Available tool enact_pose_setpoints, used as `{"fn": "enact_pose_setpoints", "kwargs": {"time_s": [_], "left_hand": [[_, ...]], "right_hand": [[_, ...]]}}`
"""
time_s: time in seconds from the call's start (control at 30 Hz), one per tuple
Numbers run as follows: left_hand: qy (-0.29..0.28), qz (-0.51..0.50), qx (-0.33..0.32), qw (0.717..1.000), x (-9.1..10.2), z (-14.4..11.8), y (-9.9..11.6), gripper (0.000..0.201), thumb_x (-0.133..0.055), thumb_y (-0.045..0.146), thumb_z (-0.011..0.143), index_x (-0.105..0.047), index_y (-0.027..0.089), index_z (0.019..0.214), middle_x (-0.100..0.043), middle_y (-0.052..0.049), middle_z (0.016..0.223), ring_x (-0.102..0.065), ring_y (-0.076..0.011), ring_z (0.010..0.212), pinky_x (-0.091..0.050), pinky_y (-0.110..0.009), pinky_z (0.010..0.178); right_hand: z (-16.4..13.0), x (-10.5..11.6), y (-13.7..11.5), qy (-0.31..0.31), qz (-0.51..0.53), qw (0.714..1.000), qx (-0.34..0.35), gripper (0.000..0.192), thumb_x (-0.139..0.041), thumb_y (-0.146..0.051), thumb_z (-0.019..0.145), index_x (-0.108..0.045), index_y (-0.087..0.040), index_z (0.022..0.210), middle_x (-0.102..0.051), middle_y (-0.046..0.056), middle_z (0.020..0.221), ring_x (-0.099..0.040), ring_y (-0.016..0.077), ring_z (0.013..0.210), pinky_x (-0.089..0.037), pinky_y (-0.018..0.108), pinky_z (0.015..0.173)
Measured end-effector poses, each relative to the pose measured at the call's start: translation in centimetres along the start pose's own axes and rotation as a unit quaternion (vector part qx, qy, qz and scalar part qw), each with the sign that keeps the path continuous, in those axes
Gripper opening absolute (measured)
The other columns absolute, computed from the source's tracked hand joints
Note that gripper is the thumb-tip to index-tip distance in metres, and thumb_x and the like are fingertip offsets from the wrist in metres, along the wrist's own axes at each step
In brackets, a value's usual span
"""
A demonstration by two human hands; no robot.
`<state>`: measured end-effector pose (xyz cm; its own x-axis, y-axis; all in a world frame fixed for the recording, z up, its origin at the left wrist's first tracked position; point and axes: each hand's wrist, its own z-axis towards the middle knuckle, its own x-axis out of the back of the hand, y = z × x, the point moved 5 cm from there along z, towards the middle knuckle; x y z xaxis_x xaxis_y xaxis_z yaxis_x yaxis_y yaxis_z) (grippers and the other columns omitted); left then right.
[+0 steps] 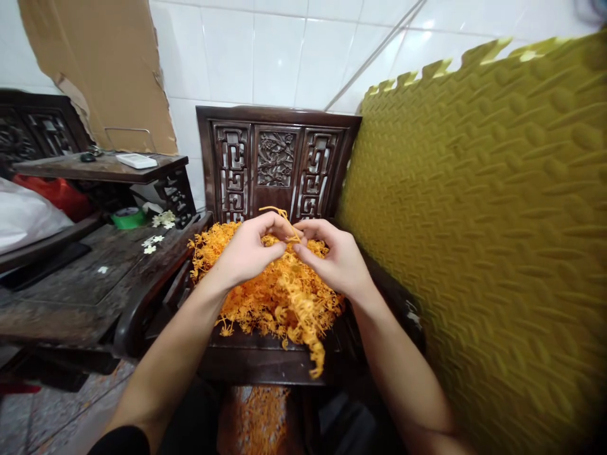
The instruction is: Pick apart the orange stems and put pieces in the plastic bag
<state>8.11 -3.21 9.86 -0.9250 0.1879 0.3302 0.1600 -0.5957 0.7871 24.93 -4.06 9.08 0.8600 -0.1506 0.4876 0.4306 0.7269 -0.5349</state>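
Note:
A heap of small orange curled pieces (265,291), resembling artificial flower parts, lies on the seat of a dark carved wooden chair (279,117). Above it my two hands meet, fingertips close together. A thin orange strand (275,208) loops up from between them. My left hand (253,246) is curled with its fingertips closed at the strand. Opposite, my right hand (334,253) pinches the same strand between thumb and fingers. A bunch of orange curls (306,316) trails below the hands toward the seat's front edge; whether it joins the strand is hidden by my fingers.
A yellow-green foam mat (484,208) stands upright along the right. On the left, a dark wooden table (71,278) holds green tape (129,218), pale flower-shaped pieces (164,220) and a white bag (28,218). Cardboard (104,69) leans on the tiled wall behind.

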Motion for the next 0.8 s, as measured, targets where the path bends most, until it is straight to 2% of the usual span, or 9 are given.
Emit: {"fn": "enact_pose_setpoints", "kwargs": {"time_s": [0.17, 0.23, 0.33, 0.43, 0.5, 0.57, 0.63, 0.73, 0.8], "left_hand": [[-0.036, 0.088, 0.035, 0.995, -1.6, -0.4, -0.9, 0.038, -0.058, 0.004, 0.073, -0.066, 0.021, 0.107, -0.071, -0.005, 0.117, -0.067, -0.0178, 0.097, -0.054, -0.034, 0.083], [-0.042, 0.076, 0.048, 0.995, -2.2, -0.4, -1.2, 0.040, -0.059, 0.006, 0.076, -0.064, 0.021, 0.112, -0.071, -0.006, 0.120, -0.068, -0.0199, 0.101, -0.055, -0.034, 0.081], [-0.048, -0.006, 0.076, 0.996, -2.7, -0.4, -1.7, 0.049, -0.067, 0.018, 0.084, -0.054, 0.022, 0.131, -0.073, -0.010, 0.121, -0.070, -0.0236, 0.107, -0.057, -0.037, 0.082], [-0.041, -0.054, 0.066, 0.996, -3.0, -0.1, -1.8, 0.079, -0.083, 0.035, 0.081, -0.041, 0.020, 0.146, -0.070, -0.014, 0.133, -0.068, -0.0278, 0.121, -0.056, -0.044, 0.097], [-0.038, -0.065, 0.026, 0.997, -3.1, 0.0, -1.5, 0.089, -0.089, 0.040, 0.076, -0.042, 0.022, 0.149, -0.061, -0.016, 0.148, -0.061, -0.0304, 0.134, -0.054, -0.045, 0.106], [-0.037, -0.067, -0.008, 0.997, -3.1, 0.2, -1.3, 0.081, -0.089, 0.041, 0.077, -0.050, 0.022, 0.146, -0.059, -0.015, 0.152, -0.060, -0.0301, 0.137, -0.053, -0.045, 0.108], [-0.021, -0.051, -0.027, 0.998, -2.8, 0.2, -1.0, 0.065, -0.087, 0.041, 0.080, -0.060, 0.021, 0.136, -0.066, -0.013, 0.143, -0.064, -0.0278, 0.130, -0.053, -0.045, 0.110], [-0.002, -0.043, -0.036, 0.998, -2.6, 0.2, -1.1, 0.047, -0.085, 0.042, 0.083, -0.068, 0.019, 0.120, -0.073, -0.010, 0.128, -0.066, -0.0260, 0.124, -0.051, -0.047, 0.113], [0.009, -0.057, -0.023, 0.998, -2.8, 0.2, -1.6, 0.047, -0.086, 0.040, 0.081, -0.067, 0.018, 0.118, -0.073, -0.010, 0.126, -0.066, -0.0261, 0.122, -0.051, -0.047, 0.112]], "right_hand": [[-0.2, 1.6, 0.5, 0.138, -0.100, 0.985, 0.018, 0.011, -0.061, -0.015, 0.092, -0.070, -0.021, 0.090, -0.072, 0.004, 0.089, -0.067, 0.0194, 0.086, -0.054, 0.038, 0.083], [-0.3, 2.5, 1.6, 0.211, -0.046, 0.976, -0.023, 0.006, -0.066, -0.018, 0.091, -0.065, -0.022, 0.096, -0.072, 0.003, 0.090, -0.068, 0.0169, 0.081, -0.055, 0.034, 0.079], [-0.3, 3.3, 3.3, 0.271, 0.085, 0.957, -0.068, 0.021, -0.076, -0.022, 0.085, -0.057, -0.023, 0.093, -0.071, -0.001, 0.085, -0.068, 0.0133, 0.074, -0.056, 0.028, 0.070], [-0.2, 3.2, 3.6, 0.256, 0.148, 0.953, -0.061, 0.017, -0.079, -0.024, 0.084, -0.062, -0.021, 0.081, -0.071, -0.001, 0.080, -0.069, 0.0131, 0.074, -0.059, 0.028, 0.071], [-0.1, 2.8, 3.5, 0.226, 0.177, 0.956, -0.067, 0.008, -0.079, -0.026, 0.086, -0.074, -0.022, 0.089, -0.076, 0.001, 0.089, -0.073, 0.0162, 0.082, -0.063, 0.033, 0.078], [0.0, 2.2, 3.3, 0.198, 0.205, 0.955, -0.081, 0.019, -0.078, -0.029, 0.087, -0.079, -0.024, 0.106, -0.080, 0.003, 0.104, -0.075, 0.0189, 0.091, -0.065, 0.038, 0.083], [0.0, 1.7, 3.0, 0.184, 0.219, 0.954, -0.087, 0.026, -0.078, -0.029, 0.088, -0.078, -0.025, 0.113, -0.080, 0.003, 0.107, -0.076, 0.0183, 0.090, -0.065, 0.036, 0.080], [-0.1, 1.6, 2.9, 0.204, 0.233, 0.948, -0.070, 0.024, -0.082, -0.024, 0.083, -0.072, -0.025, 0.105, -0.077, -0.001, 0.092, -0.073, 0.0137, 0.077, -0.062, 0.028, 0.069], [-0.2, 1.6, 3.2, 0.234, 0.242, 0.940, -0.059, 0.023, -0.083, -0.021, 0.080, -0.065, -0.024, 0.094, -0.074, -0.002, 0.087, -0.071, 0.0115, 0.074, -0.060, 0.024, 0.067]]}}
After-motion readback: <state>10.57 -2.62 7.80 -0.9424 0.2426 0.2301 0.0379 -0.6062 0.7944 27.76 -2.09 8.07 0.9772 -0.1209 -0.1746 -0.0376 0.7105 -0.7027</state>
